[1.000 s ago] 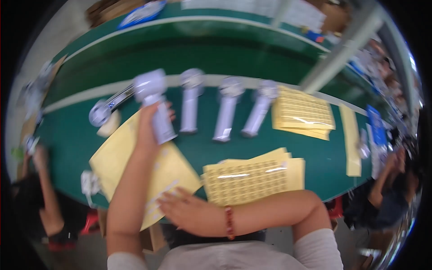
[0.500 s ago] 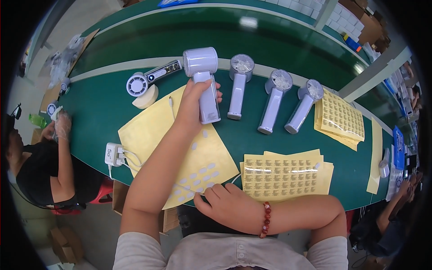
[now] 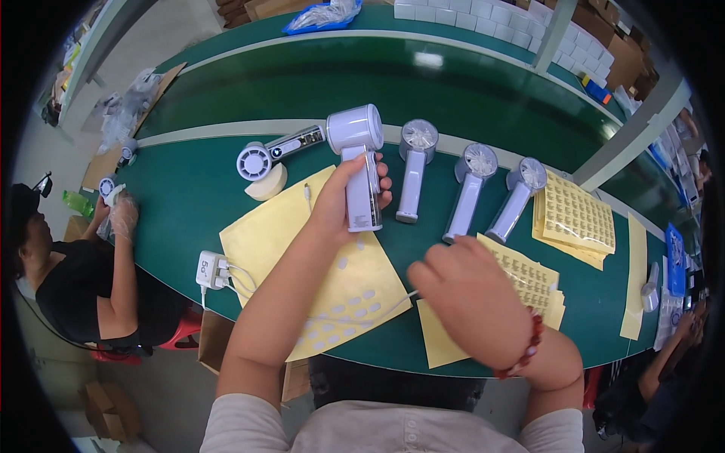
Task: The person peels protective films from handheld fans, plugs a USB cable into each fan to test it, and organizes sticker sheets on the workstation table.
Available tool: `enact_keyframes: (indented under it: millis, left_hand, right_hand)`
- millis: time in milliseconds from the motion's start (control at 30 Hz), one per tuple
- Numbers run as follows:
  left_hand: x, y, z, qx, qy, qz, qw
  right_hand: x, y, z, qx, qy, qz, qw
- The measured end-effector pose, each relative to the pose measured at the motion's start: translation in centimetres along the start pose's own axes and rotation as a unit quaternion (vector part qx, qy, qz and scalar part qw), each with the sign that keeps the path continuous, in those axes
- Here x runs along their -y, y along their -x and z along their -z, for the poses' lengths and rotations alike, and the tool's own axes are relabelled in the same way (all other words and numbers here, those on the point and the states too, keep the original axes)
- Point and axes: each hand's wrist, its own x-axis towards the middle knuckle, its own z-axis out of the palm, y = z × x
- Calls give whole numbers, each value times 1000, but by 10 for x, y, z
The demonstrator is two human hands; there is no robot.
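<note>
My left hand (image 3: 337, 198) is wrapped around the handle of a lavender handheld fan (image 3: 362, 208), held upright with its round head on top. My right hand (image 3: 472, 294) is curled in a fist over a stack of yellow label sheets (image 3: 531, 277). What its fingers hold is hidden. A white cable (image 3: 389, 311) runs up to its left edge. Below the fan lies a yellow sheet (image 3: 279, 234) with several pale oval stickers (image 3: 355, 300). To the right stand apart three more fans: one (image 3: 411, 181), another (image 3: 467, 196) and a third (image 3: 513, 204).
An opened fan (image 3: 260, 160) rests against a pale round block (image 3: 267, 183) at left. A white charger (image 3: 211, 269) sits near the edge. More label sheets (image 3: 578, 219) lie at right by a metal post (image 3: 634, 140). A co-worker (image 3: 83, 279) sits at far left.
My right hand has moved up and to the right, away from the oval stickers. The front label sheets now sit at a different angle. The view has shifted slightly; the left hand keeps its fan.
</note>
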Motion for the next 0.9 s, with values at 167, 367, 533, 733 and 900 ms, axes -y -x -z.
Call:
enact_keyframes:
  millis: [167, 367, 533, 733, 900]
  left_hand:
    - [-2, 0, 5, 2, 8, 4, 1000]
    - [-3, 3, -7, 13, 86, 15, 996]
    - [-4, 7, -16, 75, 265, 61, 960]
    - [4, 19, -35, 88, 297, 65, 949]
    - [8, 21, -36, 90, 296, 63, 949]
  right_hand:
    - [-25, 6, 22, 80, -68, -54, 993]
    - [-38, -2, 5, 113, -557, 13, 822]
    - [-23, -11, -51, 56, -810, -106, 575]
    - [-10, -17, -57, 78, -800, -186, 565]
    - [-5, -13, -69, 30, -801, -200, 563]
